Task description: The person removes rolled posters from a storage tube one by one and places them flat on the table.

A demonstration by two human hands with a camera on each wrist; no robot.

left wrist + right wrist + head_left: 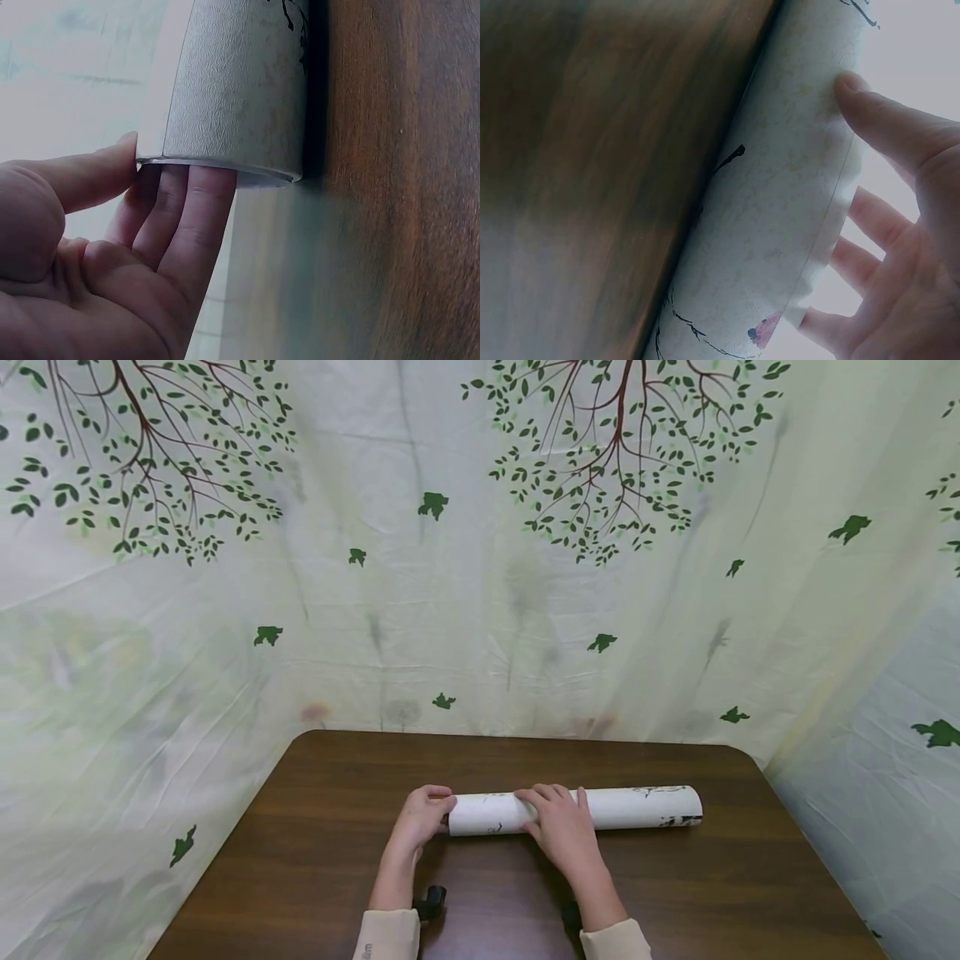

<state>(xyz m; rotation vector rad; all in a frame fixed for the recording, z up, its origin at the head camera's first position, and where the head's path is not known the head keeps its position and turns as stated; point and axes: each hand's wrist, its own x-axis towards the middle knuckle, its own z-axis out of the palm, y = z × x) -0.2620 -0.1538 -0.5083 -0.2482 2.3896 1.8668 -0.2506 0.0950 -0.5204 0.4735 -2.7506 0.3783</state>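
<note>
The white roll lay on the table, its length running from 9 to 3 o'clock, with dark printed marks densest near its 3 o'clock end. The left hand held the 9 o'clock end: three fingers reached inside the hollow, close together, while the thumb met the rim from outside, so the wall was pinched between them. The right hand straddled the roll short of mid-length, thumb on the near, 6 o'clock side and fingers over the top, spread apart from one another, holding across it. The right wrist view showed a pink blot near 6 o'clock. Pale sleeves covered both forearms. At 12 o'clock, beyond the table, hung a pale cloth printed with green leaves and branches.
</note>
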